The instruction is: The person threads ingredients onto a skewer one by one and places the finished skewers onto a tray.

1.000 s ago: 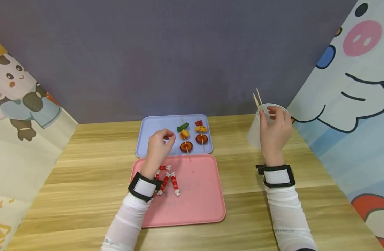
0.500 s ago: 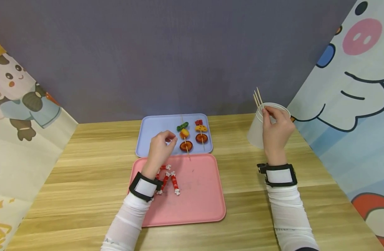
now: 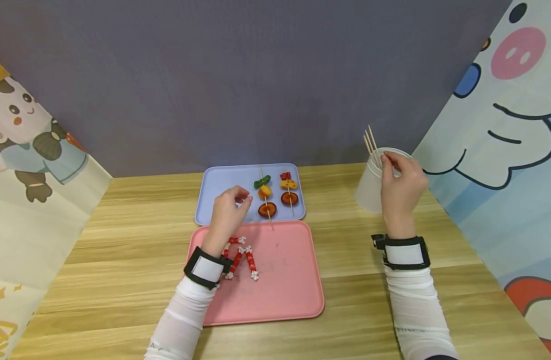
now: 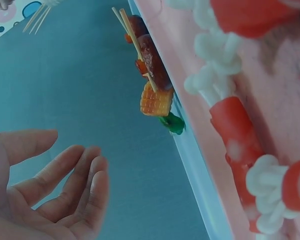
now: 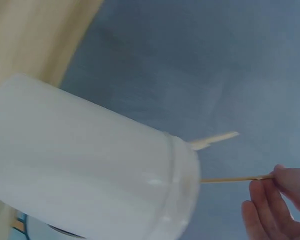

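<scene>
My right hand (image 3: 403,187) is over the mouth of a white cup (image 3: 368,191). In the right wrist view, its thumb and fingertips pinch the end of a thin wooden skewer (image 5: 235,179) that sticks out of the cup. Several more skewers (image 3: 370,141) lean against the far left of the rim. My left hand (image 3: 228,212), fingers loosely curled and holding nothing, hovers over the near left of a blue tray (image 3: 212,182). On that tray lie two loaded skewers; the left one carries a green piece (image 3: 262,182), a yellow corn piece (image 3: 264,192) and a brown round slice (image 3: 267,210).
A pink tray (image 3: 284,290) adjoins the blue tray's near side. Several red sticks with white frilled ends (image 3: 251,263) lie on its left, partly under my left wrist. The right loaded skewer bears a yellow spotted piece (image 3: 288,185). A grey wall (image 3: 275,90) stands behind the table.
My right hand's fingers have closed together into a pinch, and the hand has shifted slightly right. The leaning skewers now show more clearly beside it. My left hand has hardly moved.
</scene>
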A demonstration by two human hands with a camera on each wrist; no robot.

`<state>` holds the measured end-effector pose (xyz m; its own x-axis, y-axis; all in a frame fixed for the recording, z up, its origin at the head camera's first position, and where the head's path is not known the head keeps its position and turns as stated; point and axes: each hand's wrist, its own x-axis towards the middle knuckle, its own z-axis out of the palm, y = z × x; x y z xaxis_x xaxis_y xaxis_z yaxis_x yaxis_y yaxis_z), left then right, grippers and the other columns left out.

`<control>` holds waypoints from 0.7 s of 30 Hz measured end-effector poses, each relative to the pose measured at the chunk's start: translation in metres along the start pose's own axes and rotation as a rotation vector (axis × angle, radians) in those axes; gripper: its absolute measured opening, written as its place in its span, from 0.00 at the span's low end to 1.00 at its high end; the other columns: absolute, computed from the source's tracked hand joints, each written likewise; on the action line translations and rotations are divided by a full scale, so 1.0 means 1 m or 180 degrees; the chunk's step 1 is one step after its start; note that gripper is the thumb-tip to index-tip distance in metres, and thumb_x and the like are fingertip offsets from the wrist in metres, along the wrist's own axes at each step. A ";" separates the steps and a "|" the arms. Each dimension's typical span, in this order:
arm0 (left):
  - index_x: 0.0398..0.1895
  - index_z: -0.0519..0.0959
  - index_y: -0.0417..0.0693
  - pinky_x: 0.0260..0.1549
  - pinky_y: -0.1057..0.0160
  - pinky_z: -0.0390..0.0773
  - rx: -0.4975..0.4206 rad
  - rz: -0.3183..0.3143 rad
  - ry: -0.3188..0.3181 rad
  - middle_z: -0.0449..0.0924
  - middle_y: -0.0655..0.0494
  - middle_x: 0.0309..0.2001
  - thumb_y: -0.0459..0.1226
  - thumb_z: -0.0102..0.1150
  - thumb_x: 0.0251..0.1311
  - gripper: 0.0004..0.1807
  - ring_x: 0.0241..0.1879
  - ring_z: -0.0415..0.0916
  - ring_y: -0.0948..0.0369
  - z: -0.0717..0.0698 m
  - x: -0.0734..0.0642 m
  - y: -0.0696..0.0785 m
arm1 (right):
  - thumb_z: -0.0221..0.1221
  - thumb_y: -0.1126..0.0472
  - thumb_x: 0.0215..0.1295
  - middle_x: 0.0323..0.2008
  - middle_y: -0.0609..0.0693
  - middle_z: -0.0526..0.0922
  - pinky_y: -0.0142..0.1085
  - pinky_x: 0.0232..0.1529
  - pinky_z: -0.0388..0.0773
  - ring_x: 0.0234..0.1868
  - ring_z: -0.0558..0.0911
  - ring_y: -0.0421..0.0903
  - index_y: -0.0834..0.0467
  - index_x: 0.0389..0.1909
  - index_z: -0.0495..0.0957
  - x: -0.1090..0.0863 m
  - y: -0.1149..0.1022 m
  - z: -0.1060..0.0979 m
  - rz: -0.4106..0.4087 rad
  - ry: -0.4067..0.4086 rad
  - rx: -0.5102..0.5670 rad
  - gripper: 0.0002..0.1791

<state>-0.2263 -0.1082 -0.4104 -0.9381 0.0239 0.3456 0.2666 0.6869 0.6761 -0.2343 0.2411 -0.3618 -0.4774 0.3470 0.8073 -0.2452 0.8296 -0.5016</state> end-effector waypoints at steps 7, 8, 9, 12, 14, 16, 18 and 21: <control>0.37 0.82 0.41 0.35 0.56 0.77 -0.0015 -0.0092 0.0022 0.83 0.47 0.34 0.38 0.60 0.59 0.09 0.37 0.79 0.51 -0.004 0.001 -0.001 | 0.59 0.54 0.64 0.35 0.59 0.86 0.27 0.45 0.76 0.37 0.83 0.56 0.62 0.38 0.86 0.009 -0.020 -0.021 -0.0019 0.0384 0.0258 0.14; 0.37 0.82 0.41 0.35 0.55 0.77 -0.0012 -0.0094 0.0030 0.83 0.47 0.35 0.38 0.60 0.59 0.09 0.37 0.79 0.51 -0.004 0.000 -0.001 | 0.59 0.54 0.65 0.35 0.59 0.86 0.24 0.45 0.75 0.37 0.83 0.56 0.62 0.38 0.86 0.010 -0.023 -0.024 -0.0042 0.0433 0.0274 0.15; 0.37 0.82 0.41 0.35 0.55 0.77 -0.0014 -0.0098 0.0036 0.83 0.47 0.35 0.38 0.60 0.59 0.09 0.37 0.80 0.51 -0.005 0.001 -0.001 | 0.59 0.54 0.65 0.34 0.59 0.86 0.22 0.44 0.74 0.36 0.83 0.56 0.62 0.38 0.86 0.010 -0.026 -0.027 -0.0052 0.0482 0.0293 0.15; 0.38 0.82 0.41 0.35 0.55 0.77 -0.0004 -0.0087 0.0042 0.83 0.47 0.35 0.38 0.60 0.59 0.10 0.37 0.79 0.51 -0.006 0.000 -0.001 | 0.59 0.53 0.64 0.33 0.60 0.86 0.19 0.42 0.71 0.33 0.83 0.56 0.61 0.37 0.86 0.011 -0.033 -0.034 -0.0052 0.0630 0.0356 0.16; 0.38 0.82 0.40 0.35 0.55 0.77 -0.0002 -0.0078 0.0037 0.83 0.47 0.35 0.39 0.60 0.60 0.10 0.37 0.80 0.51 -0.006 0.000 -0.001 | 0.60 0.52 0.63 0.32 0.59 0.86 0.18 0.41 0.71 0.32 0.82 0.56 0.60 0.36 0.87 0.012 -0.036 -0.038 -0.0018 0.0746 0.0461 0.15; 0.38 0.82 0.40 0.35 0.56 0.77 0.0000 -0.0079 0.0034 0.83 0.47 0.35 0.39 0.60 0.59 0.10 0.37 0.80 0.51 -0.006 0.000 -0.001 | 0.61 0.53 0.63 0.31 0.58 0.86 0.19 0.40 0.73 0.32 0.82 0.54 0.59 0.36 0.87 0.012 -0.039 -0.042 0.0001 0.0853 0.0519 0.13; 0.38 0.82 0.40 0.35 0.56 0.77 -0.0002 -0.0074 0.0040 0.83 0.47 0.34 0.39 0.60 0.59 0.10 0.36 0.80 0.52 -0.006 0.000 -0.001 | 0.62 0.54 0.62 0.31 0.57 0.87 0.21 0.40 0.74 0.32 0.82 0.48 0.58 0.34 0.87 0.013 -0.042 -0.046 0.0022 0.0963 0.0628 0.11; 0.38 0.82 0.40 0.35 0.56 0.77 0.0006 -0.0045 0.0061 0.83 0.48 0.34 0.38 0.60 0.59 0.10 0.36 0.79 0.53 -0.006 0.001 0.000 | 0.63 0.57 0.61 0.31 0.56 0.87 0.22 0.39 0.75 0.33 0.80 0.38 0.57 0.33 0.88 0.014 -0.049 -0.053 0.0084 0.1083 0.0754 0.08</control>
<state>-0.2257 -0.1129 -0.4065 -0.9374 0.0002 0.3484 0.2528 0.6885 0.6798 -0.1842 0.2283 -0.3093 -0.1896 0.5245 0.8301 -0.4430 0.7088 -0.5490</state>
